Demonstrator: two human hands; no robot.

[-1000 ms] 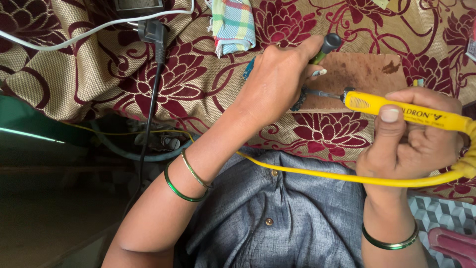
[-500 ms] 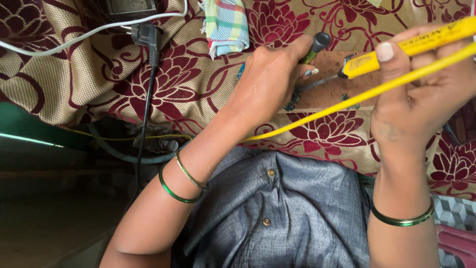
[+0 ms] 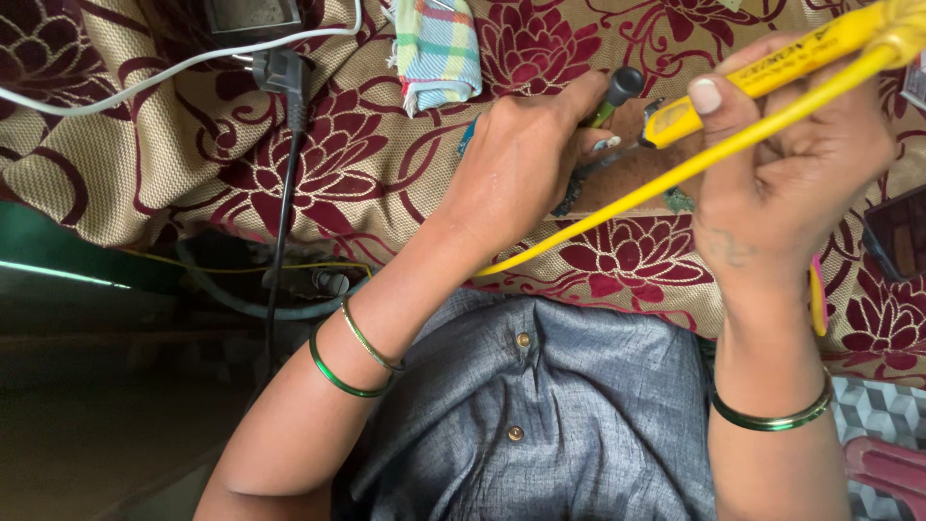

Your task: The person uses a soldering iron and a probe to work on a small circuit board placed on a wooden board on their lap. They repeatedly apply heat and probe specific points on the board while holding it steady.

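Observation:
My left hand (image 3: pixel 521 164) rests on a brown board (image 3: pixel 632 174) that lies on the flowered cloth, its fingers closed around a small tool with a green and black handle (image 3: pixel 617 92). My right hand (image 3: pixel 796 169) grips a yellow soldering iron (image 3: pixel 772 68) like a pen. The iron slants down to the left, and its metal tip sits just over the board next to my left fingers. Its yellow cord (image 3: pixel 666 183) runs across the board toward my lap. Both wrists carry green bangles.
A checked cloth (image 3: pixel 439 48) lies at the top, left of the board. A black plug (image 3: pixel 280 72) with a black cable and a white cable (image 3: pixel 145 77) cross the maroon and beige flowered cover (image 3: pixel 174 164). A dark phone (image 3: pixel 897 232) sits at the right edge.
My right hand has lifted and tilted the soldering iron, so its body now points up to the right with the tip near the board. My left hand has stayed on the board.

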